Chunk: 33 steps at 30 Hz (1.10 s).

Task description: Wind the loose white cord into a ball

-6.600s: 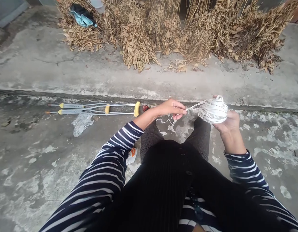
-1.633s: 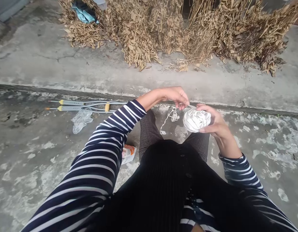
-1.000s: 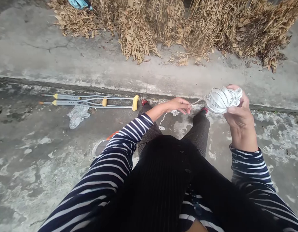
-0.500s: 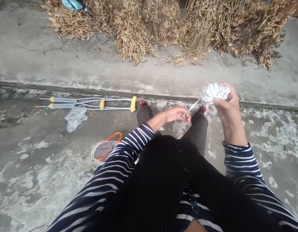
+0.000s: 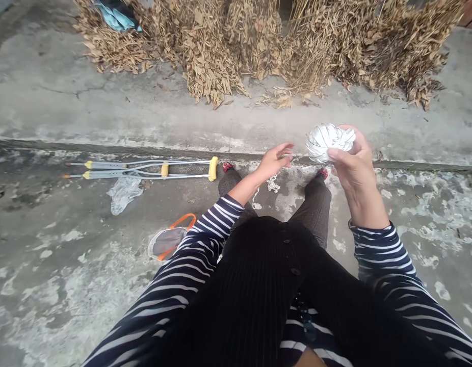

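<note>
A ball of white strip [image 5: 323,142], wound in overlapping bands with thin dark edges, is gripped by my right hand [image 5: 356,155]. The thumb presses its near side, and the fingers are partly hidden behind it. To its left, my left hand [image 5: 276,160] is raised with the fingers apart and curved, and I see nothing in it. A gap separates this hand from the ball. Below, between my feet, a loose tangle of white strip [image 5: 273,184] lies on the ground.
A pair of crutches [image 5: 144,171] with yellow pads lies along the concrete ledge [image 5: 152,120]. Beside them are a crumpled clear plastic bag [image 5: 123,193] and a bag with orange handles [image 5: 167,242]. Dried leafy stalks [image 5: 213,56] are piled on the ledge, with a blue cloth [image 5: 115,18] at their left.
My left hand has let go of the strip's end and opened, moving slightly up. The ball in my right hand has shifted a little left and up. The ground tangle has come into view.
</note>
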Tool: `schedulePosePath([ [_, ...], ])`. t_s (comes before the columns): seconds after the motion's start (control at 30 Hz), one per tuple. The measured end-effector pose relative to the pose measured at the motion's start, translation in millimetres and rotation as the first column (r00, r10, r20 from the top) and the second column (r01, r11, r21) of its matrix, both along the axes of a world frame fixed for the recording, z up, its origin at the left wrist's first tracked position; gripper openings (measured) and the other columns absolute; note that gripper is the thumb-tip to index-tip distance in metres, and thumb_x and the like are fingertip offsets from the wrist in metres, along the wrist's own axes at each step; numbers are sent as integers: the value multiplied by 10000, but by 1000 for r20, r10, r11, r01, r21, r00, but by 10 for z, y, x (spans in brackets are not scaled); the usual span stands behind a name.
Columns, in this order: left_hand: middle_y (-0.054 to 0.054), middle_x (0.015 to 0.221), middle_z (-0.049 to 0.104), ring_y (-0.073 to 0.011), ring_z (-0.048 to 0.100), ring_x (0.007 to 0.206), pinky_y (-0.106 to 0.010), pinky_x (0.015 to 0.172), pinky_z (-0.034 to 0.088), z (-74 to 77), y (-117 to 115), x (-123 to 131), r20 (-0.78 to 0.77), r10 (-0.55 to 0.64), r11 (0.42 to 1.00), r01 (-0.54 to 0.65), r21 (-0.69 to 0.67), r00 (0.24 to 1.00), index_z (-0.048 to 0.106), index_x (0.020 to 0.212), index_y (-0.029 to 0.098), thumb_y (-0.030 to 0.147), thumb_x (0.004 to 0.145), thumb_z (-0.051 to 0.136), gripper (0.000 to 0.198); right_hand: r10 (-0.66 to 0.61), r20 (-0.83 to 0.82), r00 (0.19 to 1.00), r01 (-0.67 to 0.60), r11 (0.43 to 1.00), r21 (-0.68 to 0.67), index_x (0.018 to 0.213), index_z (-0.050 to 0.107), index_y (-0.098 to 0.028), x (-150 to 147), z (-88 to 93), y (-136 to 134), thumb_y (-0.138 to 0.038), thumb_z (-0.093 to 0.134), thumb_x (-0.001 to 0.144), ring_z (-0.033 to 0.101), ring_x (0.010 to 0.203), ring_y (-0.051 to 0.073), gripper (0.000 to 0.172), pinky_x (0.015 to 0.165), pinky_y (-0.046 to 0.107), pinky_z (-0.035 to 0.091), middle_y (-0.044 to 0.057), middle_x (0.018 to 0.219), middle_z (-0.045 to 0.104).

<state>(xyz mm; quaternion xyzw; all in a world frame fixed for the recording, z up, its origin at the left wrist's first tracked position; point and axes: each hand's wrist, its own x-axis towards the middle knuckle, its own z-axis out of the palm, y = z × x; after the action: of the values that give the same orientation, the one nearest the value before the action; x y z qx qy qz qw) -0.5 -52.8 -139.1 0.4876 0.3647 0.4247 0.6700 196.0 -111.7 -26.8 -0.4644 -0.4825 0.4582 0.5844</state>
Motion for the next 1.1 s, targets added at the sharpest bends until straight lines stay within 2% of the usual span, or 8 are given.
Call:
schedulePosePath([
  [0.1, -106, 1323, 729, -259, 673, 1234, -325, 911, 616, 183, -62, 123, 67, 4, 997, -9, 75, 998, 727, 1243, 181, 188, 807, 822, 446, -40, -58, 998, 38, 999, -36, 1011, 670, -317, -159, -14, 48, -386, 1028, 483, 659, 958, 237, 641, 886, 421, 613, 0, 1003, 686],
  [0.23, -79, 919, 784, -218, 742, 926, -317, 843, 581, 329, -112, 255, -17, 64, 993, -62, 96, 998, 753, 976, 120, 230, 877, 781, 151, -44, -80, 996, 40, 998, -43, 1012, 674, -333, -329, 1, 104, -393, 1050, 439, 659, 976, 247, 688, 915, 450, 609, -20, 1001, 703],
  [0.33, -50, 750, 738, -172, 699, 729, -282, 745, 530, 363, -104, 241, -51, 63, 992, -57, 110, 997, 721, 799, 119, 306, 928, 748, 229, -11, -52, 999, 10, 1000, -16, 1040, 664, -364, -345, 6, 146, -413, 1040, 508, 647, 1040, 254, 653, 929, 461, 583, -30, 1030, 720],
  [0.53, -48, 783, 768, -137, 675, 769, -238, 825, 496, 368, -100, 49, -130, -1, 987, 22, 160, 992, 762, 746, 123, 345, 922, 740, 284, -17, -155, 988, 0, 995, -103, 1022, 669, -324, -252, -64, 236, -407, 1029, 504, 673, 904, 213, 636, 713, 393, 621, -15, 992, 707],
  [0.67, -65, 859, 803, -158, 702, 891, -247, 926, 506, 311, -127, -32, -205, -31, 986, 64, 157, 978, 792, 779, 130, 329, 911, 728, 247, -24, -154, 988, 10, 995, -96, 1033, 655, -320, -241, -37, 279, -403, 1007, 534, 685, 904, 229, 617, 754, 430, 649, 2, 1015, 711],
  [0.73, -70, 880, 807, -161, 706, 894, -249, 900, 519, 256, -124, -47, -233, -36, 990, 67, 126, 972, 796, 808, 134, 340, 912, 727, 241, -42, -155, 987, 32, 997, -71, 1042, 649, -324, -241, 29, 311, -415, 1003, 533, 689, 931, 241, 627, 795, 447, 655, 4, 1027, 710],
  [0.93, -107, 963, 789, -181, 697, 905, -202, 605, 522, 129, -41, -63, -234, -131, 991, 136, 6, 963, 779, 888, 107, 346, 911, 734, 244, -43, -164, 986, 54, 997, 58, 1091, 595, -284, -237, 388, 427, -467, 1037, 504, 671, 945, 208, 757, 795, 390, 648, -3, 1014, 680],
  [1.1, -88, 887, 740, -160, 689, 886, -246, 700, 623, 138, 6, -40, -155, -185, 983, 184, -19, 971, 733, 879, 100, 407, 915, 760, 310, -83, -235, 968, 120, 982, 148, 1013, 618, -191, -258, 873, 434, -283, 1028, 429, 623, 794, 143, 720, 616, 287, 617, -22, 893, 676],
])
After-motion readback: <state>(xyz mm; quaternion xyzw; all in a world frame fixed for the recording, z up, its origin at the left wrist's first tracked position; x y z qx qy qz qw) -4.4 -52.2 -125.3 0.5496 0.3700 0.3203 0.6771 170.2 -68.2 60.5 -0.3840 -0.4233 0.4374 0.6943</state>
